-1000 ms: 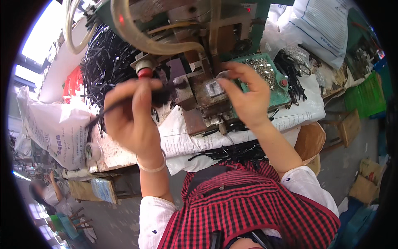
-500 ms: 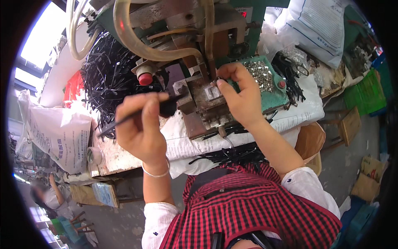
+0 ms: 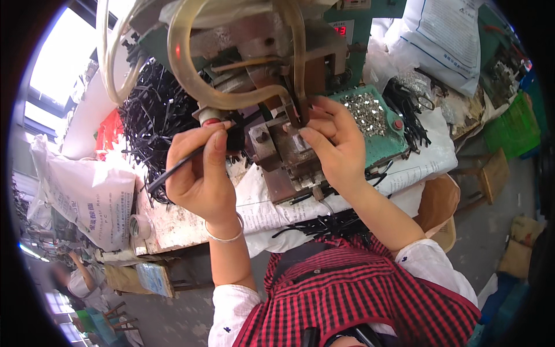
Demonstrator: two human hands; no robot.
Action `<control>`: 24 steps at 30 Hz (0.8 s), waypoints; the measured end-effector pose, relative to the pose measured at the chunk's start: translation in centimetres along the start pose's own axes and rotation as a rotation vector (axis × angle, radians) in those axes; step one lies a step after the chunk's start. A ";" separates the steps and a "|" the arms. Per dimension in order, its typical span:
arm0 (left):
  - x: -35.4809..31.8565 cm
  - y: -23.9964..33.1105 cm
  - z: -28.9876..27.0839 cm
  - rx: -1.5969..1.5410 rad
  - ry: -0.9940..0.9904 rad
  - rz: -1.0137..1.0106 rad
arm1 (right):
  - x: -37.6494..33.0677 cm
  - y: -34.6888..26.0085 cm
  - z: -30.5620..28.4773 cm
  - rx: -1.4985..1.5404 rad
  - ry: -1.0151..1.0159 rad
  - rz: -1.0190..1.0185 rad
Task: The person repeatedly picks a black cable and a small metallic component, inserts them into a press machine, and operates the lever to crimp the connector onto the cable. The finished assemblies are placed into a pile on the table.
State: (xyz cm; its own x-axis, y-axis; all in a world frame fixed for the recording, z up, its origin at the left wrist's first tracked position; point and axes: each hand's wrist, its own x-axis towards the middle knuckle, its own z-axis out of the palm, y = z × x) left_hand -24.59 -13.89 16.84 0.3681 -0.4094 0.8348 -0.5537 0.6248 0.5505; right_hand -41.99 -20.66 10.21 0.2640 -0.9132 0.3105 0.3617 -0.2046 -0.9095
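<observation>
My left hand [image 3: 199,173] is closed in a pinch around a thin black strip [image 3: 173,169], which slants up towards the machine's red button [image 3: 213,122]. Further right, my right hand [image 3: 338,141] has thumb and fingers drawn together at the metal die [image 3: 299,142] of a bench press [image 3: 318,55]. Whatever lies between those fingertips is too small and covered to make out. A dark steel block [image 3: 263,144] stands between the two hands. Clear hoses [image 3: 222,99] loop down in front of the press head, ending just above my right fingertips.
Loose black strips [image 3: 159,107] are heaped behind my left hand; more [image 3: 324,227] lie at the table's front edge. Right of the press sits a green tray [image 3: 388,146] with small shiny metal pieces. White sacks [image 3: 87,194] and a tape roll [image 3: 139,226] are at left. Another person [image 3: 81,280] is far left.
My left hand keeps the black strip, now tilted more steeply, its upper end near the red button. My right hand stays at the die. The whole view has shifted slightly.
</observation>
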 end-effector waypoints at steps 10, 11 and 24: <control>-5.8 1.8 2.5 0.360 -0.524 0.458 | 0.9 -2.7 -4.8 -0.585 -0.171 -0.170; -6.2 1.6 3.2 0.413 -0.523 0.483 | 0.5 -2.4 -6.2 -0.652 -0.099 -0.116; -6.9 -0.9 4.4 0.388 -0.436 0.577 | -0.3 2.0 -17.0 -1.056 0.048 -0.151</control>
State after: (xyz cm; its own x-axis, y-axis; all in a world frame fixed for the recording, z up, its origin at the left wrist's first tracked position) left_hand -29.86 -14.55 10.62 -0.3330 -0.3659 0.8690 -0.8156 0.5742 -0.0708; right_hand -56.53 -26.74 3.61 0.2376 -0.8609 0.4499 -0.5765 -0.4978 -0.6480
